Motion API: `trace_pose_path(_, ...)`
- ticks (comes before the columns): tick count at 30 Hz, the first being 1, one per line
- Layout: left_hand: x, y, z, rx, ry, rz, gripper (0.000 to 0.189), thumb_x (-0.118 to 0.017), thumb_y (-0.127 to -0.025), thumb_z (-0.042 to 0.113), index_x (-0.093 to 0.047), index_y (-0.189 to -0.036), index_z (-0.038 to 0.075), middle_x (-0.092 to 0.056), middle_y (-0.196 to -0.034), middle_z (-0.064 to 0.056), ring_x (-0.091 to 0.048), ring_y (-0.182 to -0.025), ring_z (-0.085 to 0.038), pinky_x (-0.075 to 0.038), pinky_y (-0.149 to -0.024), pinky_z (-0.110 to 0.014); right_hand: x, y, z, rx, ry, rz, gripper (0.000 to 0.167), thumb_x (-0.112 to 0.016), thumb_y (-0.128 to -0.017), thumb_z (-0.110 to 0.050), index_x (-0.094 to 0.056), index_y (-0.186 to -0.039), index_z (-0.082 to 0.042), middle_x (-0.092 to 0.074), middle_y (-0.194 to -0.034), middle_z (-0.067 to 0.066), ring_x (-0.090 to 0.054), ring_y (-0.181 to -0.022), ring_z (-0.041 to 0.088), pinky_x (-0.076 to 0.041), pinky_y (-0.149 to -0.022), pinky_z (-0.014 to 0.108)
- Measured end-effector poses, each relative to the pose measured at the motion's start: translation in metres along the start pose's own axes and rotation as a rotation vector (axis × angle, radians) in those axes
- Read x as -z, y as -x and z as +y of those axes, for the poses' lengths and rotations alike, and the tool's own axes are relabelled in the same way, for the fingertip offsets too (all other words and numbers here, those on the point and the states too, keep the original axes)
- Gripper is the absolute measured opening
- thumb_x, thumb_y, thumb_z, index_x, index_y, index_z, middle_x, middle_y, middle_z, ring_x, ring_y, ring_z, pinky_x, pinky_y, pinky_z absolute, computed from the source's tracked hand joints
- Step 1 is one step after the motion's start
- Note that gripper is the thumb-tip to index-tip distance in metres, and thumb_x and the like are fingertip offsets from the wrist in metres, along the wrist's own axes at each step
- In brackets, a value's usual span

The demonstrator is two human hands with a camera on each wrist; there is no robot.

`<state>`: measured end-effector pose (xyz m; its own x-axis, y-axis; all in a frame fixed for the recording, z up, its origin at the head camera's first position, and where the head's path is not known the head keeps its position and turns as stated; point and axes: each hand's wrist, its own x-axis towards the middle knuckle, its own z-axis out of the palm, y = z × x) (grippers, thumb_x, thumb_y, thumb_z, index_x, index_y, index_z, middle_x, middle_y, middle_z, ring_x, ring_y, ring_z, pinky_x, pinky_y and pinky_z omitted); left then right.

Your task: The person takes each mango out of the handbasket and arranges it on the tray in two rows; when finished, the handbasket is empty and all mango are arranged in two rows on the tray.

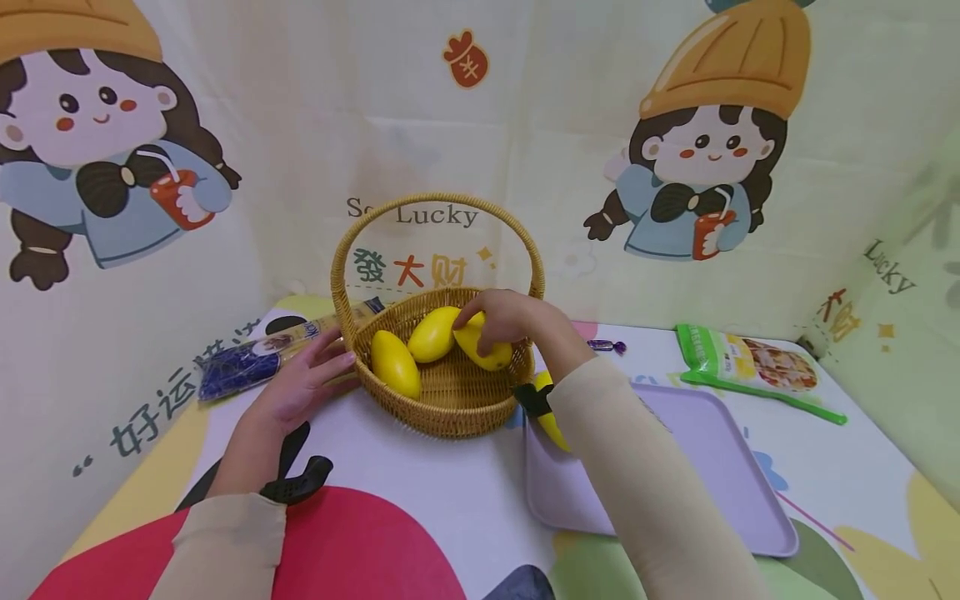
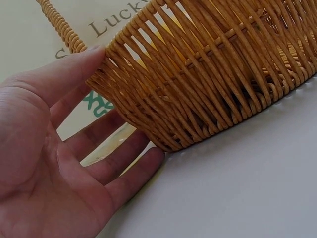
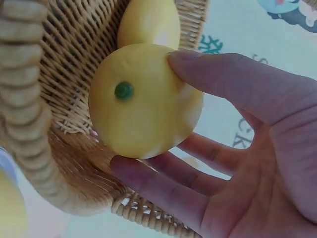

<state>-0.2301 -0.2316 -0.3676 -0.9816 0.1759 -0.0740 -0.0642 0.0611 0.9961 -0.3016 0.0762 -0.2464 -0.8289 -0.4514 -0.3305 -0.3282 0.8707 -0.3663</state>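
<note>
A wicker basket (image 1: 450, 423) with a tall arched handle stands in front of me, two yellow mangoes (image 1: 396, 365) lying in its left and back. Inside its right side, my right hand (image 1: 517, 321) grips a third mango (image 3: 143, 114) between thumb and fingers, its green stem end facing the right wrist camera. My left hand (image 1: 292, 392) rests on the basket's left side. In the left wrist view its thumb touches the rim and its nearly straight fingers lie along the woven wall (image 2: 198, 79). Another mango (image 1: 551, 427) sits on the lilac tray (image 1: 705, 467), partly covered by the right forearm.
Behind the left hand lies a blue and yellow packet (image 1: 247, 362). A green food bag (image 1: 765, 367) is at the far right, and a small purple-wrapped candy (image 1: 606, 346) lies behind the tray. A printed cloth (image 1: 540, 125) hangs behind the table.
</note>
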Motion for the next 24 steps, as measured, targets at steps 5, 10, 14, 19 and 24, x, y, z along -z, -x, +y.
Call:
trace_pose_path(5,0.001,0.001,-0.002,-0.003,0.008,0.003,0.078,-0.061,-0.105,0.031,-0.015,-0.168,0.025,-0.025,-0.168,-0.019,-0.044,-0.143,-0.033,-0.043,-0.114,-0.045,0.002,0.011,-0.002,0.069,0.013,0.027,0.058,-0.073,-0.085,-0.005,-0.069,-0.135,-0.033,-0.05,-0.153,0.006,-0.052,-0.103,0.022,-0.047,-0.068,0.026)
trace_pose_path(10,0.002,0.0,-0.003,-0.003,0.009,0.006,0.078,-0.061,-0.105,0.032,-0.015,-0.168,0.025,-0.025,-0.168,-0.019,-0.047,-0.14,-0.028,-0.045,-0.113,-0.043,0.004,0.023,-0.007,0.146,0.019,0.052,0.058,-0.072,-0.085,-0.004,-0.069,-0.135,-0.033,-0.053,-0.149,0.006,-0.046,-0.127,0.028,-0.047,-0.095,0.037)
trace_pose_path(14,0.003,-0.001,-0.003,-0.01,0.014,0.002,0.078,-0.061,-0.105,0.032,-0.015,-0.168,0.024,-0.025,-0.168,-0.019,-0.047,-0.139,-0.027,-0.045,-0.112,-0.043,0.006,0.034,-0.009,0.194,0.027,0.064,0.058,-0.072,-0.085,-0.003,-0.069,-0.135,-0.032,-0.054,-0.148,0.004,-0.046,-0.126,0.027,-0.047,-0.103,0.04)
trace_pose_path(19,0.003,-0.001,-0.003,-0.007,0.009,0.002,0.078,-0.061,-0.105,0.032,-0.016,-0.167,0.026,-0.024,-0.168,-0.019,-0.049,-0.136,-0.023,-0.046,-0.112,-0.042,0.009,0.05,-0.008,0.214,0.054,0.086,0.056,-0.073,-0.087,-0.004,-0.07,-0.136,-0.03,-0.051,-0.15,0.007,-0.045,-0.134,0.027,-0.047,-0.111,0.045)
trace_pose_path(24,0.002,-0.001,-0.004,-0.012,0.016,-0.006,0.078,-0.062,-0.105,0.032,-0.015,-0.168,0.024,-0.024,-0.168,-0.02,-0.054,-0.127,-0.014,-0.047,-0.11,-0.041,0.013,0.066,-0.003,0.217,0.064,0.103,0.054,-0.074,-0.087,-0.006,-0.07,-0.135,-0.031,-0.05,-0.15,0.007,-0.046,-0.135,0.028,-0.049,-0.111,0.047)
